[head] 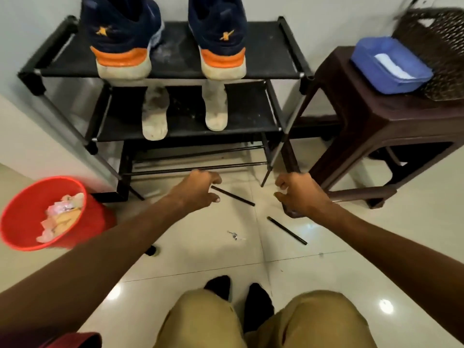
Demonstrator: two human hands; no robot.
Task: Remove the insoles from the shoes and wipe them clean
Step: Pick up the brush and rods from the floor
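- While both arms reach forward over the tiled floor (195,257), the left hand (198,189) hovers low before the shoe rack (261,69), its fingers (215,180) spread loosely and holding nothing.
- Right hand (302,197) is beside the stool's front leg; its fingers (281,183) are curled part-way, and whether they grip that leg I cannot tell.
- 2 navy shoes with orange heel bands stand on the rack's top shelf, heels toward the camera and jutting past its front edge: the left shoe (120,28) and the right shoe (218,31), well apart.
- 2 dirty whitish insoles lie on the second shelf below them: the left insole (154,116), its end over the shelf's front edge, and the right insole (216,109).
- 2 thin black rods lie on the floor: 1 rod (233,196) just beside the left hand's fingertips, the other rod (287,231) nearer the right forearm.
- A small metal bit (233,236) lies on the tiles between the arms.
- A red bucket (20,217) with crumpled scraps inside stands left of the rack.
- A dark brown stool (371,121) stands right of the rack, carrying a blue tray (366,61) with something white in it, and a woven basket (437,46) behind the tray.
- Khaki-clad knees (313,320) and dark-socked feet (218,285) fill the lower edge.
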